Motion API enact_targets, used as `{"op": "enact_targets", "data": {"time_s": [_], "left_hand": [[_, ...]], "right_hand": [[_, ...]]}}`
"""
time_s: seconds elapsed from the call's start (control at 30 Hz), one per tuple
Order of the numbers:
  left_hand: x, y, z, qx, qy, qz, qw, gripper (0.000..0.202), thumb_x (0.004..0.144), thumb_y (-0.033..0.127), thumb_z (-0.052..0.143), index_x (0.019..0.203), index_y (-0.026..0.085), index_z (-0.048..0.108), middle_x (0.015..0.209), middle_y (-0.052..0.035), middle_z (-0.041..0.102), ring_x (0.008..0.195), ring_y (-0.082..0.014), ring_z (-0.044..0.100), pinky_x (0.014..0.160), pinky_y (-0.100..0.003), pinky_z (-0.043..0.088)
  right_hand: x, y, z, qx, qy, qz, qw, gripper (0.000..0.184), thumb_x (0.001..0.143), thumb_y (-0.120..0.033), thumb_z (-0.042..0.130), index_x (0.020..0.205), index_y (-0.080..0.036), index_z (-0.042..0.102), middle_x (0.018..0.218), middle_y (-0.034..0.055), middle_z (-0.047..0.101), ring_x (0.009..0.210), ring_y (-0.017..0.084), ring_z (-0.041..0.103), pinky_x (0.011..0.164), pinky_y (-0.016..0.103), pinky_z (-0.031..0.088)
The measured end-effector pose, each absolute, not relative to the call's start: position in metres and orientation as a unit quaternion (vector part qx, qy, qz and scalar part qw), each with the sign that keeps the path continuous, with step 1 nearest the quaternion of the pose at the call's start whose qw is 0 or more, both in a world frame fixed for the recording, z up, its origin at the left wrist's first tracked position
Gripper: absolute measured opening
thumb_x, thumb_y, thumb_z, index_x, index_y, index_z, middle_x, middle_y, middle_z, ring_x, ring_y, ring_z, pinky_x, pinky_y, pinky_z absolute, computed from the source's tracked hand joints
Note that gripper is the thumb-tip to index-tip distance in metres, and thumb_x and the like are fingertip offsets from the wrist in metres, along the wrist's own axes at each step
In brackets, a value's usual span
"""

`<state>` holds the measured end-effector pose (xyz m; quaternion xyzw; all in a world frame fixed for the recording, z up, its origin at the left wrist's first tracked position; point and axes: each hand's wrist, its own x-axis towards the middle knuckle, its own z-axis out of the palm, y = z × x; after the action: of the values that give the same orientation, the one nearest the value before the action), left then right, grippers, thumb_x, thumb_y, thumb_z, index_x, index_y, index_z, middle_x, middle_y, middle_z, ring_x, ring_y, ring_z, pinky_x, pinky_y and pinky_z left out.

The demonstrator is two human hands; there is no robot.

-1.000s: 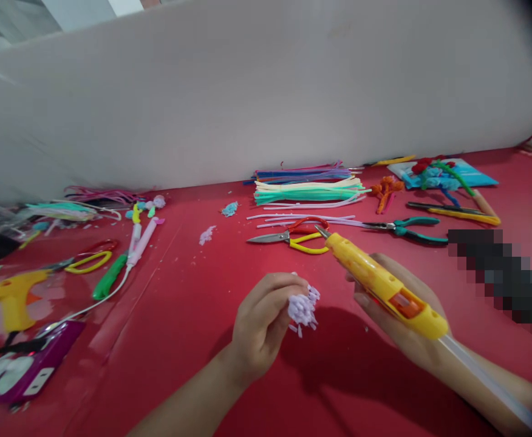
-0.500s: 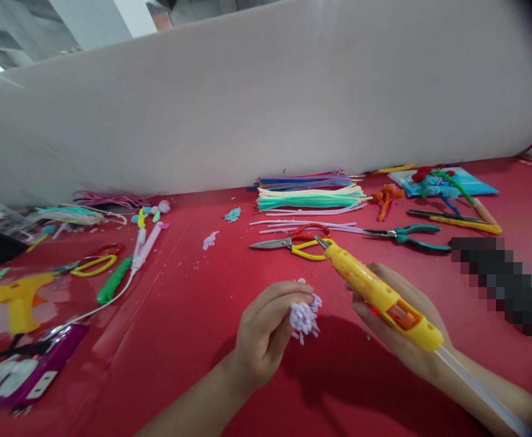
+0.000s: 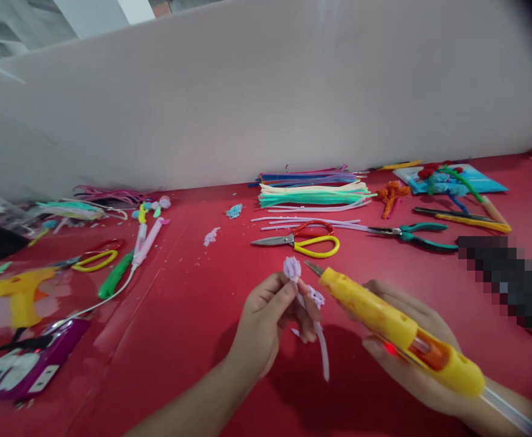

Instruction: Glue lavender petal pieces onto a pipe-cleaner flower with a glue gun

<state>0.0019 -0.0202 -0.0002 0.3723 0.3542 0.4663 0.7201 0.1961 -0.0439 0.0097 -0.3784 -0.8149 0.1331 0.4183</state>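
My left hand (image 3: pixel 266 321) is closed in a pinch on a lilac pipe-cleaner flower (image 3: pixel 293 267), whose fuzzy head points up and whose stem (image 3: pixel 321 349) hangs down to the right. My right hand (image 3: pixel 407 352) grips a yellow glue gun (image 3: pixel 393 325) with an orange window and a lit red lamp. The gun's metal nozzle (image 3: pixel 312 268) points left and sits a little to the right of the flower head, apart from it.
On the red table (image 3: pixel 179 315) lie yellow-and-red scissors (image 3: pixel 302 241), green pliers (image 3: pixel 412 233), a stack of coloured pipe cleaners (image 3: pixel 311 191), orange and blue craft pieces at the right, a second glue gun (image 3: pixel 13 294), more scissors (image 3: pixel 88 260) and a purple pack at the left. A white board stands behind.
My left hand has turned the lilac flower so its head points up and its stem hangs free. The glue gun has dropped lower and its nozzle has come close to the flower head.
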Motion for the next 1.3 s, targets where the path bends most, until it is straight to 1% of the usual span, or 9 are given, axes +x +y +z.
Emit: {"op": "enact_targets", "data": {"time_s": [0.07, 0.13, 0.3, 0.4, 0.6, 0.73, 0.83, 1.07, 1.3], "left_hand": [[0.002, -0.019, -0.001, 0.36, 0.353, 0.463, 0.729, 0.015, 0.087, 0.026, 0.05, 0.078, 0.014, 0.055, 0.058, -0.0026, 0.065, 0.04, -0.0099, 0.056, 0.041, -0.018, 0.044], [0.003, -0.019, -0.001, 0.353, 0.35, 0.466, 0.732, 0.015, 0.087, 0.025, 0.05, 0.078, 0.014, 0.056, 0.058, -0.0028, 0.065, 0.04, -0.0097, 0.056, 0.041, -0.018, 0.044], [0.004, -0.019, -0.003, 0.346, 0.346, 0.464, 0.738, 0.015, 0.088, 0.024, 0.049, 0.078, 0.015, 0.055, 0.058, -0.0027, 0.066, 0.041, -0.0104, 0.057, 0.042, -0.018, 0.044], [0.005, -0.02, -0.004, 0.352, 0.344, 0.461, 0.738, 0.015, 0.089, 0.023, 0.047, 0.079, 0.015, 0.054, 0.059, -0.0029, 0.066, 0.042, -0.0105, 0.058, 0.042, -0.019, 0.045], [0.006, -0.021, -0.003, 0.355, 0.339, 0.463, 0.738, 0.014, 0.089, 0.023, 0.046, 0.08, 0.015, 0.053, 0.061, -0.0028, 0.067, 0.045, -0.0118, 0.061, 0.044, -0.02, 0.046], [0.007, -0.021, -0.004, 0.355, 0.328, 0.465, 0.742, 0.016, 0.091, 0.02, 0.044, 0.078, 0.015, 0.053, 0.058, -0.0008, 0.065, 0.042, -0.0102, 0.059, 0.043, -0.019, 0.046], [0.007, -0.021, -0.006, 0.352, 0.326, 0.471, 0.74, 0.016, 0.09, 0.02, 0.045, 0.077, 0.014, 0.053, 0.059, 0.0003, 0.064, 0.042, -0.0093, 0.058, 0.043, -0.019, 0.046], [0.007, -0.022, -0.005, 0.358, 0.327, 0.475, 0.734, 0.015, 0.089, 0.02, 0.047, 0.077, 0.014, 0.055, 0.059, 0.0002, 0.064, 0.043, -0.01, 0.06, 0.045, -0.02, 0.048], [0.006, -0.023, -0.006, 0.36, 0.333, 0.474, 0.732, 0.014, 0.088, 0.021, 0.05, 0.077, 0.014, 0.055, 0.058, 0.0008, 0.064, 0.043, -0.0104, 0.06, 0.044, -0.019, 0.048]], "right_hand": [[0.195, -0.044, 0.008, -0.365, -0.822, 0.137, 0.416, 0.004, 0.08, -0.019, 0.051, 0.08, -0.022, 0.049, 0.067, -0.0003, 0.053, 0.06, 0.013, 0.054, 0.05, 0.022, 0.043], [0.195, -0.046, 0.005, -0.366, -0.823, 0.14, 0.411, 0.007, 0.081, -0.024, 0.052, 0.077, -0.022, 0.047, 0.067, -0.0005, 0.051, 0.056, 0.012, 0.05, 0.05, 0.023, 0.043], [0.197, -0.051, -0.002, -0.397, -0.823, 0.108, 0.391, 0.011, 0.084, -0.031, 0.049, 0.077, -0.023, 0.046, 0.072, 0.0033, 0.055, 0.065, 0.017, 0.056, 0.057, 0.028, 0.044], [0.196, -0.053, -0.004, -0.413, -0.82, 0.099, 0.384, 0.015, 0.086, -0.034, 0.046, 0.076, -0.023, 0.046, 0.069, 0.003, 0.055, 0.065, 0.018, 0.056, 0.056, 0.029, 0.044], [0.195, -0.051, -0.005, -0.403, -0.819, 0.098, 0.396, 0.018, 0.086, -0.034, 0.046, 0.072, -0.022, 0.048, 0.064, 0.002, 0.053, 0.058, 0.016, 0.054, 0.052, 0.028, 0.042], [0.195, -0.05, -0.003, -0.408, -0.822, 0.087, 0.387, 0.019, 0.086, -0.034, 0.046, 0.072, -0.022, 0.048, 0.064, 0.0029, 0.055, 0.057, 0.015, 0.054, 0.049, 0.027, 0.041], [0.195, -0.05, -0.003, -0.409, -0.822, 0.085, 0.387, 0.021, 0.088, -0.033, 0.045, 0.07, -0.022, 0.047, 0.062, 0.0015, 0.053, 0.052, 0.013, 0.05, 0.047, 0.026, 0.039], [0.194, -0.048, -0.007, -0.394, -0.823, 0.106, 0.395, 0.019, 0.087, -0.032, 0.046, 0.071, -0.021, 0.043, 0.061, -0.0009, 0.045, 0.053, 0.013, 0.043, 0.048, 0.025, 0.035], [0.194, -0.05, -0.007, -0.389, -0.825, 0.113, 0.394, 0.017, 0.087, -0.03, 0.047, 0.073, -0.021, 0.041, 0.062, -0.0019, 0.043, 0.054, 0.012, 0.041, 0.049, 0.024, 0.033]]}}
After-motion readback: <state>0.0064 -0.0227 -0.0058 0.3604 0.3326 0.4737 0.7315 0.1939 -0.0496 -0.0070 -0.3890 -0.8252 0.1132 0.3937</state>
